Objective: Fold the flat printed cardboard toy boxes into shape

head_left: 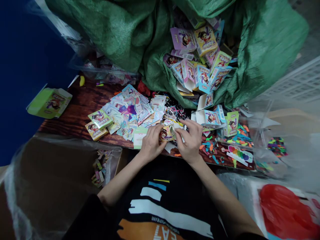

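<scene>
Between my two hands, near the table's front edge, is a small yellow box (166,133) with a cartoon figure on its front. My left hand (153,141) grips its left side with thumb and fingers. At the box's right side, my right hand (188,140) pinches a small pale item (172,130) that I cannot make out clearly. A light green carton (140,137) lies just left of my left hand. Farther left, a green box (100,119) rests partly on a yellow box (96,131), beside a spread pile of printed cards (130,108).
A green sack (120,33) full of small cartons (206,40) stands behind the table. Colourful small pieces (211,148) and a rainbow-heart card (240,155) lie right. An open green carton (51,102) sits far left. Below left, a plastic-lined bin (57,180) is beside the table.
</scene>
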`<state>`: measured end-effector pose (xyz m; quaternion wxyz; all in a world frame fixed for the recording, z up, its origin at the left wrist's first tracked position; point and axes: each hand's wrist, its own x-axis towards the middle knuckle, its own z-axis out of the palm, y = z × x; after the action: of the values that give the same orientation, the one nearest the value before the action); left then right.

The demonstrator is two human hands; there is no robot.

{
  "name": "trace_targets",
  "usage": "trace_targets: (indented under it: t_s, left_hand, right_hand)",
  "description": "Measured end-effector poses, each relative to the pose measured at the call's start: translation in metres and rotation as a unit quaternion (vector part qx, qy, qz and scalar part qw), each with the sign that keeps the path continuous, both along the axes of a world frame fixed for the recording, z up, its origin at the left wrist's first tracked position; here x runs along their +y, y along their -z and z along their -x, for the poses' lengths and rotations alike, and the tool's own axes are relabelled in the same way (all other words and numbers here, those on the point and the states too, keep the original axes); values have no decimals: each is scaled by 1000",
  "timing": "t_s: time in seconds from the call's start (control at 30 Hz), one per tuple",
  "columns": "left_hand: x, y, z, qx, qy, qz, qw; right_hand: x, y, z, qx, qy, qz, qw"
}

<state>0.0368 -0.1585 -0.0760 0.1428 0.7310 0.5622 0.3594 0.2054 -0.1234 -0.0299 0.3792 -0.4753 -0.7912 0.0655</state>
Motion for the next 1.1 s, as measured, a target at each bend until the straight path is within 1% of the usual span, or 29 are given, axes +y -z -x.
trace_targets:
  t_s: [0.07,0.17,0.23,0.3,0.4,0.47,0.5,0.57,0.63,0.67,0.7,0.73,0.77,0.83,0.9,1.0,1.1]
  left_hand:
    - [1,-2,1,1,1,-5,1000]
    - [3,-5,2,8,9,-8,1000]
    - [4,-5,2,12,11,-6,1000]
    - [4,-2,0,11,4,-2,1000]
    - [4,0,-4,-2,-28,21,999]
    - [4,-2,-4,-26,-38,60,997]
    - [5,-4,-3,-47,-28,92,994]
    - [5,-12,3,-112,29,176,977]
    - [4,-22,8,-197,104,266,938]
    - [3,-26,9,-236,132,302,914]
    - [2,-28,9,-269,148,328,894]
    - [1,-30,7,-294,150,343,879]
    - [-1,-30,5,-314,144,348,871]
    - [-3,-27,-1,-345,119,337,868]
    - [-5,-23,-5,-370,99,316,868]
    - [-6,-19,-7,-393,91,296,866]
    - [-5,-21,-7,-398,97,302,861]
  right_hand:
    - [5,1,-3,5,-45,77,996]
    - [14,-2,-10,5,-152,210,966]
    - [16,-5,-12,-9,-187,254,949]
    - [14,-6,-11,-34,-183,251,950]
    - [11,-1,-6,-41,-150,229,961]
    - [15,3,-6,-25,-137,259,956]
    - [18,4,-7,-17,-139,284,949]
    - [26,2,-14,-4,-172,337,926]
    - [31,-5,-23,16,-221,386,895]
    - [33,-9,-27,32,-232,405,884]
    - [32,-12,-30,56,-225,415,880]
    - [31,-14,-32,90,-202,414,883]
    - [28,-15,-34,133,-166,402,891]
    - [21,-12,-34,230,-89,361,899]
    - [12,-6,-33,315,-36,338,886]
    - [0,5,-29,375,-11,354,856]
    - [-6,10,-24,404,-3,360,841]
